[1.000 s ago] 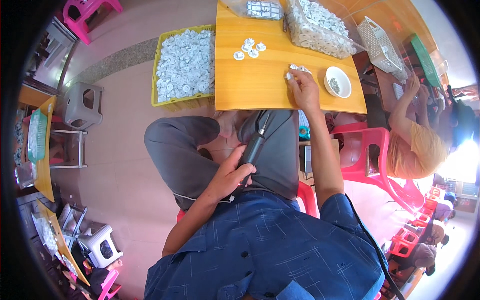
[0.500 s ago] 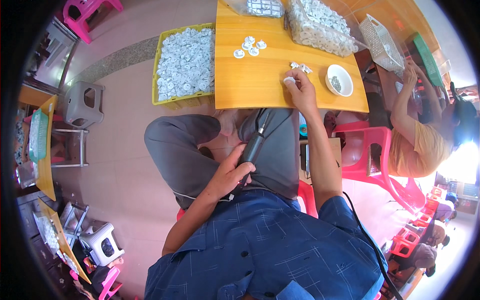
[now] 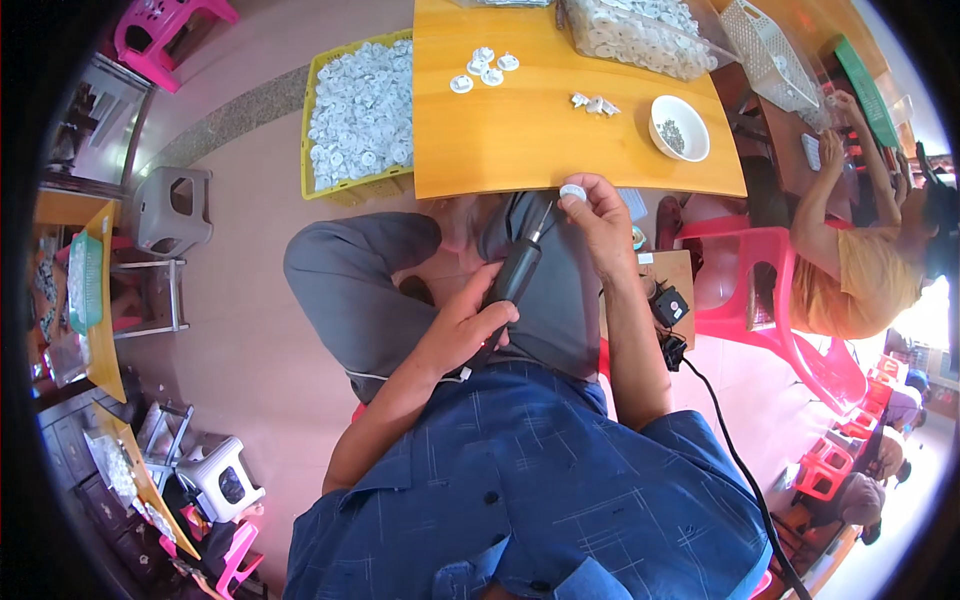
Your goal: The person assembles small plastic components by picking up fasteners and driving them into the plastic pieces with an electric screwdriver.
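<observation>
In my left hand point(image 3: 465, 328), fingers wrapped round its body, is a black electric screwdriver point(image 3: 517, 268) with its bit pointing up and away over my lap. My right hand point(image 3: 603, 222) pinches a small round white plastic part point(image 3: 572, 192) at the table's near edge, just right of the bit tip and apart from it. On the wooden table point(image 3: 520, 150) beyond lie a few small white pieces point(image 3: 596, 104) and a group of round white parts point(image 3: 484, 72). A white bowl point(image 3: 697, 132) on the right holds small metal bits that look like screws.
Left of the table stands a yellow crate point(image 3: 308, 140) full of white parts. A clear bin point(image 3: 650, 62) of similar parts sits at the far right, beside a white basket point(image 3: 765, 60). A co-worker in a yellow shirt point(image 3: 865, 275) sits right, near a pink chair point(image 3: 745, 300).
My right hand has drawn the white part back from over the table to its near edge, close to the bit. The screwdriver stays in my left hand; the view has shifted slightly.
</observation>
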A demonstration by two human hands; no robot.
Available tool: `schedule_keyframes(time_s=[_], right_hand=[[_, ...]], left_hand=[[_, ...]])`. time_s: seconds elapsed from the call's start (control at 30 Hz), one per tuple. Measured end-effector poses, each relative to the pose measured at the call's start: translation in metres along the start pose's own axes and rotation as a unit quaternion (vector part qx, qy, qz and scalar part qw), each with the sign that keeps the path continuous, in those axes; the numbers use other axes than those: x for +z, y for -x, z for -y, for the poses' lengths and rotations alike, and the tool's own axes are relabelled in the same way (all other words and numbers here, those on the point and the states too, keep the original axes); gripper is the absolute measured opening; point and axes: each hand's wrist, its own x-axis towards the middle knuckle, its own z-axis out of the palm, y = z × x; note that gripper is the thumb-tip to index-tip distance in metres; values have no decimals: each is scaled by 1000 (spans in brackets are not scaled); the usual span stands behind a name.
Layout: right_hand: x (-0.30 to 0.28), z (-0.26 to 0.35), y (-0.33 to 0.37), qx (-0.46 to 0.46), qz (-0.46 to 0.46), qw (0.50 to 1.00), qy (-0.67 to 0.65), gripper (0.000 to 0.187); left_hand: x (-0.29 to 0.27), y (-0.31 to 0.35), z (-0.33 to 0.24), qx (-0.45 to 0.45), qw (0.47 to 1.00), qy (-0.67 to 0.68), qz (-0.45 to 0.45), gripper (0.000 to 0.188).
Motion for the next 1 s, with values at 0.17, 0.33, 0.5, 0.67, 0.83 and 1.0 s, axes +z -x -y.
schedule_keyframes(time_s=[0.17,0.33,0.5,0.67,0.83,1.0], right_hand=[[-4,-3,5,-5,3,1000,8,23],[-4,-2,6,-3,2,1000,18,21],[-1,-6,6,-25,3,999,20,21],[0,-9,6,-28,8,999,33,21],[2,-10,6,-29,15,999,35,22],[2,-8,7,-17,18,998,50,24]], left_hand=[[6,-2,-6,-18,1000,-15,0,52],[9,-6,-6,-13,1000,-12,5,53],[8,-9,-5,-9,1000,-18,5,53],[8,-10,-5,-13,1000,6,-9,55],[7,-12,-5,-13,1000,9,-11,55],[7,-12,-4,-18,1000,10,-13,55]])
